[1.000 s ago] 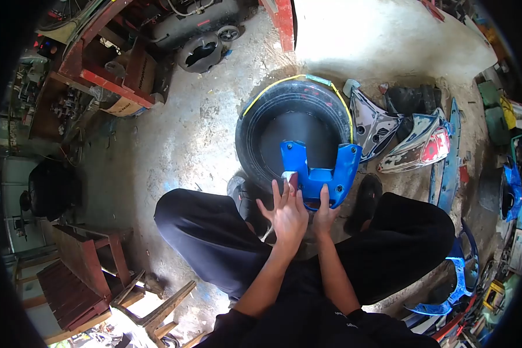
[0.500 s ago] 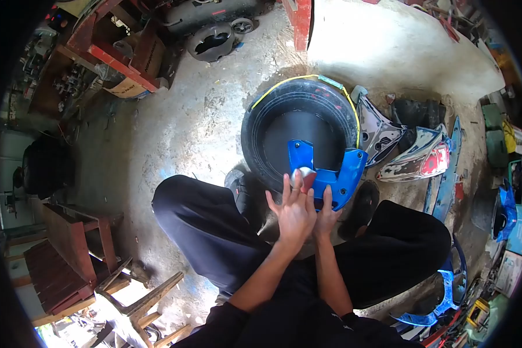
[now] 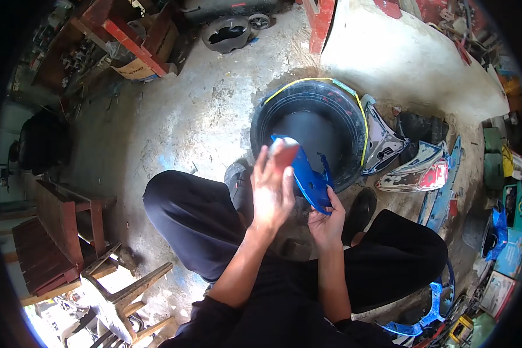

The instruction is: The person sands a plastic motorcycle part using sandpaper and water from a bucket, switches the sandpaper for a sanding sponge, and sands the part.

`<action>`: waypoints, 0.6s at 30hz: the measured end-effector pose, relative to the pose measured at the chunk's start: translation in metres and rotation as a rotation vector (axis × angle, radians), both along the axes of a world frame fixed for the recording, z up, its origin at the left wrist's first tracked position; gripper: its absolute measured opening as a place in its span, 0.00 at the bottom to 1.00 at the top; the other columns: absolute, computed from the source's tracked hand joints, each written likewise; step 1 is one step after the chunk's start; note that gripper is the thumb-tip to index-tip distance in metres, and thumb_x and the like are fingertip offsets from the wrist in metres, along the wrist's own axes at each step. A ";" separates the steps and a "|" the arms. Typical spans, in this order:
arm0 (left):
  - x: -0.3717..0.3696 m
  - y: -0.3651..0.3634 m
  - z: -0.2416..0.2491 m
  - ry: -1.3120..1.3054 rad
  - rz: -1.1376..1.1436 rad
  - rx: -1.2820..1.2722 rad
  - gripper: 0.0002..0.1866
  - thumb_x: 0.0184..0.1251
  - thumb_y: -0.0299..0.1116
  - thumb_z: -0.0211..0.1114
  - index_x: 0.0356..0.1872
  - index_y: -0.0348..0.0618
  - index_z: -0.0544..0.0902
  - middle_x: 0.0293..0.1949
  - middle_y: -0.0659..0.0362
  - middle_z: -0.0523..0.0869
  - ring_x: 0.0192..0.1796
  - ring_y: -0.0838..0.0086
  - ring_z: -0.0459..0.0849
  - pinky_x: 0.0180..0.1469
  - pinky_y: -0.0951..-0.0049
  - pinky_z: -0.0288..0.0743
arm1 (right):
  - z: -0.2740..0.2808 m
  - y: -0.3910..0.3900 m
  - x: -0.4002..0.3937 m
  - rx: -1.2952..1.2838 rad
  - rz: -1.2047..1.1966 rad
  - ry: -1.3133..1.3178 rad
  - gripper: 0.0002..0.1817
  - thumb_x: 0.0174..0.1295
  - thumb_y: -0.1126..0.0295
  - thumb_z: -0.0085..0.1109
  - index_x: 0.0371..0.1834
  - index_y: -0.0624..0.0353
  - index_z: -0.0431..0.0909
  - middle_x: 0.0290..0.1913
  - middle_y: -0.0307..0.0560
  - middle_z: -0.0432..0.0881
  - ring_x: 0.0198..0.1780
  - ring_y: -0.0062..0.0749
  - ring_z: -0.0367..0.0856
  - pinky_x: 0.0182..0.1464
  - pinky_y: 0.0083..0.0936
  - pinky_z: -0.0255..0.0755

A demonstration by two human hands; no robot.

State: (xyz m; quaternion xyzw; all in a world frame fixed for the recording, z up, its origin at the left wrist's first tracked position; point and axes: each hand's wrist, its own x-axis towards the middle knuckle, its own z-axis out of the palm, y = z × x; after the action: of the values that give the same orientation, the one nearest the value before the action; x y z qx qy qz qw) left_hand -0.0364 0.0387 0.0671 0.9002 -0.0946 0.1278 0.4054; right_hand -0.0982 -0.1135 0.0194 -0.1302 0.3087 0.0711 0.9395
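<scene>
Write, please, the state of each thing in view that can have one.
Black tub: upright, open-topped; contents unclear.
Blue part: tilted, held partly over the tub.
Red-and-white pad: held in the left hand.
Left hand: fingers partly extended.
Right hand: closed on the blue part's near end.
Red-and-white panel: unheld, paint patchy.

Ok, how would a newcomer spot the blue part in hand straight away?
Find the big round black tub with a yellow cord along its rim. At its near edge, the right hand grips the near end of the blue part. Unlike the patchy panels lying right of the tub, it is plain blue and held up.
</scene>
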 end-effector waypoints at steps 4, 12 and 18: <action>-0.023 0.000 0.012 -0.027 -0.251 0.263 0.18 0.78 0.41 0.55 0.60 0.49 0.85 0.73 0.64 0.74 0.79 0.39 0.55 0.75 0.34 0.45 | 0.017 -0.001 0.011 -0.002 -0.053 0.159 0.12 0.74 0.65 0.54 0.51 0.60 0.81 0.38 0.44 0.90 0.28 0.29 0.89 0.24 0.23 0.83; 0.017 0.023 0.035 -0.015 -0.225 0.363 0.17 0.80 0.42 0.55 0.60 0.51 0.85 0.73 0.67 0.76 0.80 0.51 0.59 0.76 0.39 0.43 | 0.009 -0.009 0.005 0.137 0.027 0.046 0.08 0.73 0.68 0.55 0.44 0.58 0.83 0.32 0.46 0.90 0.25 0.28 0.88 0.21 0.19 0.82; 0.047 0.037 0.054 -0.115 -0.319 0.520 0.18 0.77 0.43 0.59 0.55 0.43 0.86 0.74 0.63 0.74 0.81 0.53 0.57 0.76 0.36 0.48 | -0.001 -0.020 0.003 0.303 -0.018 0.006 0.11 0.75 0.67 0.51 0.43 0.59 0.83 0.32 0.49 0.90 0.23 0.28 0.87 0.22 0.19 0.83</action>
State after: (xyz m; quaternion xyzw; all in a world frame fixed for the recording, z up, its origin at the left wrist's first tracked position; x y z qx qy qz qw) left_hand 0.0106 0.0752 0.1213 0.9388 -0.2871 0.0848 0.1706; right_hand -0.0952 -0.1340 0.0179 0.0159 0.2984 0.1085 0.9481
